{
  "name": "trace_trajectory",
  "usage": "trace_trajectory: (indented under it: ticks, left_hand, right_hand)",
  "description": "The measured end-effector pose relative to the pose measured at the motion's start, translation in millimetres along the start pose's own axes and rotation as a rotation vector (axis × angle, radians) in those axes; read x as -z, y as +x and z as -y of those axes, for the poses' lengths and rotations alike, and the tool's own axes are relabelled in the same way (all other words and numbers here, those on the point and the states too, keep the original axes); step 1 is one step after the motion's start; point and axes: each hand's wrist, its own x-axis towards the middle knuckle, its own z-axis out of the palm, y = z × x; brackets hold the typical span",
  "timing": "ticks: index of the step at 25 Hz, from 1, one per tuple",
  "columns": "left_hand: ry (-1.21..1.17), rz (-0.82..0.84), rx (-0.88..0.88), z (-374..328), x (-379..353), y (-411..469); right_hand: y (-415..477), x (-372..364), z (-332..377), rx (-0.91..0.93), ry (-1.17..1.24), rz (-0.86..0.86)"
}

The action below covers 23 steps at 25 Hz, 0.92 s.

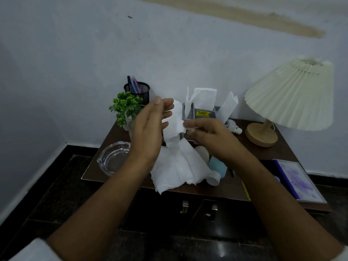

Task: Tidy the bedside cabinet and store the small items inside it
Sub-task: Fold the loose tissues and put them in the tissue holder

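Note:
Both my hands are raised over the brown bedside cabinet (pixel 244 187). A long white tissue (pixel 175 159) hangs between them and drapes onto the cabinet top. My right hand (pixel 211 137) pinches the tissue's upper part with thumb and fingers. My left hand (pixel 148 129) stands upright with straight fingers, its fingertips touching the tissue's top end. Behind the hands a grey organiser (pixel 204 114) with a yellow label holds more white tissues. A light blue bottle (pixel 218 166) and a white tube (pixel 214 178) lie under my right wrist.
A glass ashtray (pixel 113 159) sits at the cabinet's left front, a clear glass (pixel 131 117) and green plant (pixel 124 104) behind it, with a black mesh pen holder (pixel 137 90). A pleated lamp (pixel 288 98) stands at right. A blue-edged frame (pixel 299 180) lies front right. Cabinet door handles (pixel 197 208) are below.

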Motion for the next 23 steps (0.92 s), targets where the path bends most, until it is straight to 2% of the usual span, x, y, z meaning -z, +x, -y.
trace_trajectory:
  ticks: [2,4,7,10,13,18,23]
  left_hand:
    - [0.092,0.06,-0.062,11.0,-0.9,-2.3]
    - [0.225,0.149,-0.13,21.2,-4.2,-5.1]
    - [0.445,0.202,-0.21,34.6,-11.8,-8.0]
    - [0.551,0.177,-0.161,40.9,-16.6,-6.5]
    - [0.485,0.089,-0.078,37.9,-19.3,-6.1]
    - [0.425,0.102,-0.047,28.8,-22.6,-13.8]
    - [0.175,-0.029,-0.032,17.0,-20.6,-16.4]
  right_hand:
    - [-2.5,9.4,4.4,-0.053,0.237,0.0]
    - [-7.3,17.8,10.3,-0.081,0.369,0.001]
    - [-15.1,22.6,13.9,-0.083,0.459,0.039]
    - [-20.3,27.2,16.3,-0.041,0.522,0.068]
    - [-25.0,30.0,18.6,0.018,0.551,0.114]
    - [-31.2,27.0,18.3,0.052,0.532,0.123]
    - [-36.3,29.0,23.2,0.076,0.526,0.183]
